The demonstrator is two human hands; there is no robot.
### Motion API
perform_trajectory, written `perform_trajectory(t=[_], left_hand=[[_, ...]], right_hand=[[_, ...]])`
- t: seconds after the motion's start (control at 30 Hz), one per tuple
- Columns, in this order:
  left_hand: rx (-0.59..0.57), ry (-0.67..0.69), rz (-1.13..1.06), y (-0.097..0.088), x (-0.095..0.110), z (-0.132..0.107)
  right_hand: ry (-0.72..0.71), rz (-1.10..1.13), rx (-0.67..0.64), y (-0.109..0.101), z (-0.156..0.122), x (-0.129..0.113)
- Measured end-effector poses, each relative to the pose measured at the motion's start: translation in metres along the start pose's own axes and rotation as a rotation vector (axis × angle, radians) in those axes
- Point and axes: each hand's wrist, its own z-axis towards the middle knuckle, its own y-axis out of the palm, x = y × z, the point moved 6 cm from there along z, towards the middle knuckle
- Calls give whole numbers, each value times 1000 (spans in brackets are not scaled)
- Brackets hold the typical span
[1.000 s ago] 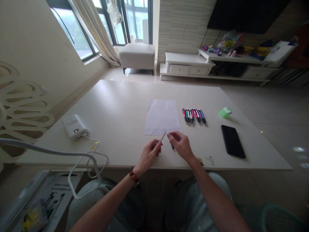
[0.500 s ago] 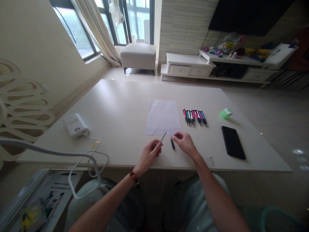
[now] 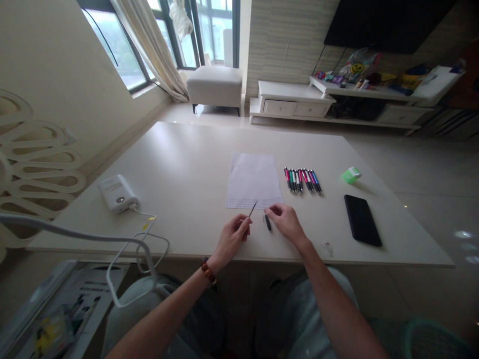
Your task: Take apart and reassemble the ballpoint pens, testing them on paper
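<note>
Pale and glossy, the bench (image 3: 179, 164) spreads out beneath both hands. Above it, a slim dark rod (image 3: 253, 209) slants away from the left hand (image 3: 232, 235), whose curled fingers (image 3: 244, 223) pinch its near end. Opposite, the right hand (image 3: 286, 221) bends inward, fingers bunched at the upper end of a short black barrel (image 3: 268, 224); whether they grip it, I cannot tell. Beyond the fingers lies a white paper sheet (image 3: 252, 174); farther right, a row of multicoloured, black-gripped pens (image 3: 302, 181).

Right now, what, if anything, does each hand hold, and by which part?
Left hand: a thin dark rod, by its near end. Right hand: at a short black cylinder's far end; hold unclear.
</note>
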Motion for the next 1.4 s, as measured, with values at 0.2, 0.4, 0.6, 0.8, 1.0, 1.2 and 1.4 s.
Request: perform_trajectory(t=[0.2,0.4,0.6,0.8,1.0,1.2,1.4], left_hand=[[-29,13,8,3,2,0],[-18,12,-22,2,-3,0],[84,16,-100,-8,-5,2],[123,25,7,-12,0,3],[161,106,391,-12,4,8],[135,245,741,4,11,21],[128,230,899,0,21,20]], right_hand=[[-36,433,-239,32,-11,-20],[-39,568,74,5,-4,-20],[18,338,97,-2,3,-5],[-132,-247,40,35,-12,-16],[-142,-333,81,24,-11,-15],[-112,-192,306,-15,-3,-6],[-77,-178,343,-32,-2,8]])
